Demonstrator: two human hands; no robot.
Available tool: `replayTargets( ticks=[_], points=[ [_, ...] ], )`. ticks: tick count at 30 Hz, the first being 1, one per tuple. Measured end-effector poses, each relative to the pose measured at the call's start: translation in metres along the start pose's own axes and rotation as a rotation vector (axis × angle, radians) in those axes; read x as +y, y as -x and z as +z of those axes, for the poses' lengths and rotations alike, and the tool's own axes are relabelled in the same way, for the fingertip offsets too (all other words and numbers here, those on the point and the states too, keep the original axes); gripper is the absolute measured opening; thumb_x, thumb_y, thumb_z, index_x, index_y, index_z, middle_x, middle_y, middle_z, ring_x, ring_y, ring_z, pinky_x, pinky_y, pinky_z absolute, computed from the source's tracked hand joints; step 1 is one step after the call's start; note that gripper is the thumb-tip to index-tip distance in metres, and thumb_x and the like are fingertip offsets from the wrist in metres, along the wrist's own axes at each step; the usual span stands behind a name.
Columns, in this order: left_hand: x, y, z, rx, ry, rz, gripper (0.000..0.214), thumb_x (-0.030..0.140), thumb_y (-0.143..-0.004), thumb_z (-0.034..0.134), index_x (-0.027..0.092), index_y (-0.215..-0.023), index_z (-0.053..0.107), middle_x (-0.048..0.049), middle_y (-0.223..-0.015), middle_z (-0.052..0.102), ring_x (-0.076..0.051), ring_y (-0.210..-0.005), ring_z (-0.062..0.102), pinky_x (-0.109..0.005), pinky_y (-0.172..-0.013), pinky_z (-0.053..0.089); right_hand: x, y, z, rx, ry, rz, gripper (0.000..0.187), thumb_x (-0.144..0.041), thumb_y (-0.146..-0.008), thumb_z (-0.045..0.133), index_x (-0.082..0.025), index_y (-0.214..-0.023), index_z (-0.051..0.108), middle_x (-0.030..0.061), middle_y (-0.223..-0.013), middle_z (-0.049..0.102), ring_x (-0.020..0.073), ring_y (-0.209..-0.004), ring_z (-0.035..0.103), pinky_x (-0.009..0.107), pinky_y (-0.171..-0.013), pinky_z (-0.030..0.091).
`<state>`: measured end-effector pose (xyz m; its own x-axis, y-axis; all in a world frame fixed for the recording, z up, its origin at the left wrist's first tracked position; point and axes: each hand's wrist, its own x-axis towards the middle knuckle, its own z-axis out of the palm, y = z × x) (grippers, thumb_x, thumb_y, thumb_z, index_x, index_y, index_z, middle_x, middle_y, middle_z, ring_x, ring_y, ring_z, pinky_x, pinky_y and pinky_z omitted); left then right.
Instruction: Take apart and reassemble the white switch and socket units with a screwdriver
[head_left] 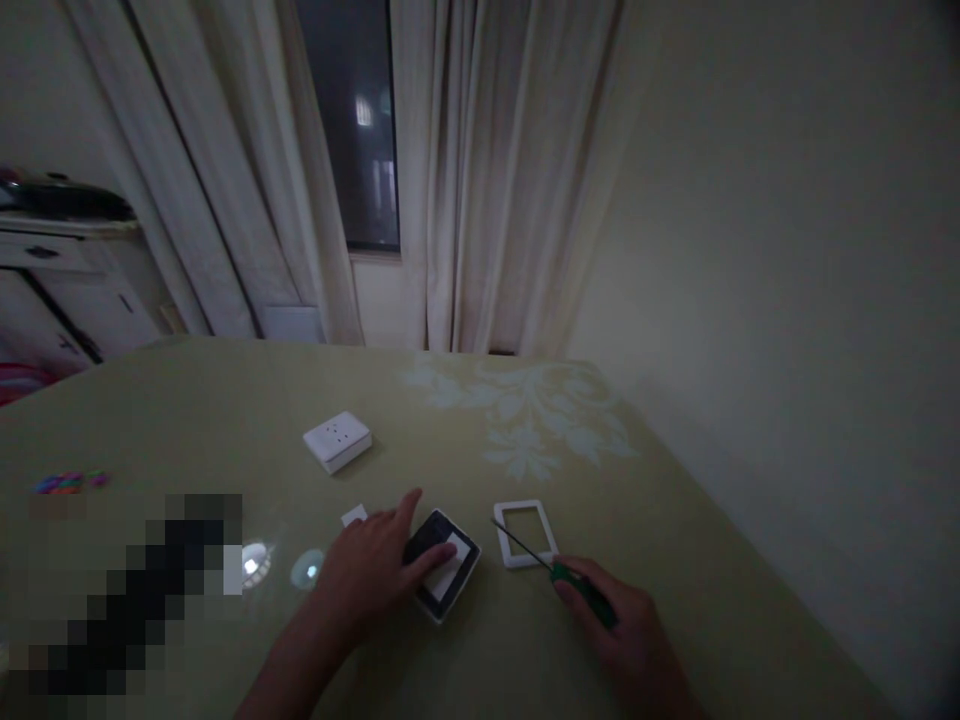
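Observation:
My left hand [379, 555] grips what looks like a wall switch [466, 578], with the thumb pressed on its white centre and the index finger reaching past its far corner. It has a dark face inside a white rim and lies tilted on the table. Fingers wrapped round a green handle, my right hand [626, 625] holds a screwdriver [581, 590]. The thin shaft points up and left, passing over a white square frame [551, 535] that lies flat. A small white piece [355, 514] sits just beyond my left hand, partly hidden by it.
A white wall socket [337, 440] on a box stands farther back on the green table [247, 420]. Small colourful items [64, 484] lie at the left. A pixelated dark patch covers the lower left. Curtains [495, 180] hang behind, and a wall borders the right edge.

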<state>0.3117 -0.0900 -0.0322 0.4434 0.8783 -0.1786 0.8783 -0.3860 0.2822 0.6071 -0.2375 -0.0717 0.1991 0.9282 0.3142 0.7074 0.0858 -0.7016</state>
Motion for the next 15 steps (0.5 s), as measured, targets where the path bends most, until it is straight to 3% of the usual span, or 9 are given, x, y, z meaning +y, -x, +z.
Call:
replayTargets(
  ticks=[2,4,6,7,9,11,13,15],
  points=[
    [-0.003,-0.001,-0.001,-0.038,0.010,-0.015,0.067,0.066,-0.106,0.040,0.018,-0.145,0.064,-0.0189,-0.115,0.083,-0.039,-0.110,0.077,-0.048,-0.092,0.055,-0.005,-0.001,-0.007,-0.047,0.035,-0.015,0.036,-0.055,-0.102,0.065,-0.028,-0.117,0.084,0.0056,-0.109,0.089,0.0246,-0.094,0.087,0.027,-0.082,0.069],
    [-0.005,-0.002,-0.003,-0.052,0.012,-0.006,0.057,0.063,-0.107,0.040,0.021,-0.111,0.078,-0.0155,-0.101,0.083,-0.036,-0.099,0.079,-0.044,-0.081,0.056,-0.012,-0.004,-0.017,-0.093,0.070,-0.036,0.035,-0.053,-0.103,0.064,-0.029,-0.117,0.085,0.0058,-0.111,0.088,0.0253,-0.096,0.087,0.029,-0.086,0.069],
    [-0.004,-0.002,-0.004,-0.047,0.012,0.008,0.061,0.064,-0.108,0.038,0.022,-0.086,0.077,-0.0139,-0.091,0.082,-0.035,-0.089,0.078,-0.043,-0.076,0.055,-0.020,-0.009,-0.029,-0.138,0.109,-0.070,0.034,-0.052,-0.103,0.065,-0.029,-0.117,0.086,0.0060,-0.113,0.088,0.0264,-0.098,0.087,0.032,-0.089,0.069],
    [-0.004,-0.001,-0.004,-0.039,0.008,0.012,0.063,0.063,-0.109,0.035,0.022,-0.084,0.076,-0.0136,-0.090,0.081,-0.034,-0.087,0.078,-0.043,-0.076,0.055,-0.024,-0.012,-0.035,-0.163,0.134,-0.089,0.034,-0.052,-0.103,0.065,-0.029,-0.117,0.086,0.0057,-0.113,0.088,0.0267,-0.098,0.087,0.033,-0.090,0.069],
    [-0.002,-0.001,-0.001,0.040,0.029,0.056,0.059,0.061,-0.110,0.036,0.021,-0.098,0.077,-0.0148,-0.101,0.082,-0.036,-0.097,0.078,-0.048,-0.085,0.057,-0.033,-0.019,-0.047,-0.229,0.197,-0.129,0.032,-0.050,-0.104,0.065,-0.030,-0.118,0.086,0.0043,-0.111,0.088,0.0265,-0.096,0.087,0.034,-0.089,0.069],
    [0.001,-0.001,0.005,0.169,0.105,0.184,0.051,0.062,-0.106,0.050,0.021,-0.128,0.072,-0.0170,-0.131,0.077,-0.038,-0.121,0.071,-0.054,-0.101,0.054,-0.040,-0.026,-0.056,-0.299,0.269,-0.174,0.030,-0.048,-0.105,0.064,-0.031,-0.119,0.085,0.0029,-0.108,0.089,0.0255,-0.091,0.087,0.034,-0.083,0.068],
    [0.005,-0.002,0.015,0.239,0.194,0.362,0.072,0.065,-0.093,0.072,0.025,-0.151,0.059,-0.0163,-0.156,0.063,-0.041,-0.140,0.059,-0.058,-0.115,0.047,-0.045,-0.035,-0.060,-0.355,0.349,-0.233,0.029,-0.044,-0.106,0.064,-0.031,-0.121,0.085,0.0031,-0.106,0.089,0.0248,-0.088,0.086,0.032,-0.079,0.065],
    [0.010,-0.003,0.025,0.203,0.226,0.484,0.087,0.063,-0.082,0.085,0.029,-0.156,0.055,-0.0138,-0.160,0.060,-0.041,-0.144,0.056,-0.059,-0.120,0.043,-0.050,-0.043,-0.060,-0.393,0.440,-0.296,0.026,-0.041,-0.105,0.066,-0.030,-0.119,0.084,0.0037,-0.103,0.089,0.0245,-0.086,0.085,0.031,-0.075,0.061]
  ],
)
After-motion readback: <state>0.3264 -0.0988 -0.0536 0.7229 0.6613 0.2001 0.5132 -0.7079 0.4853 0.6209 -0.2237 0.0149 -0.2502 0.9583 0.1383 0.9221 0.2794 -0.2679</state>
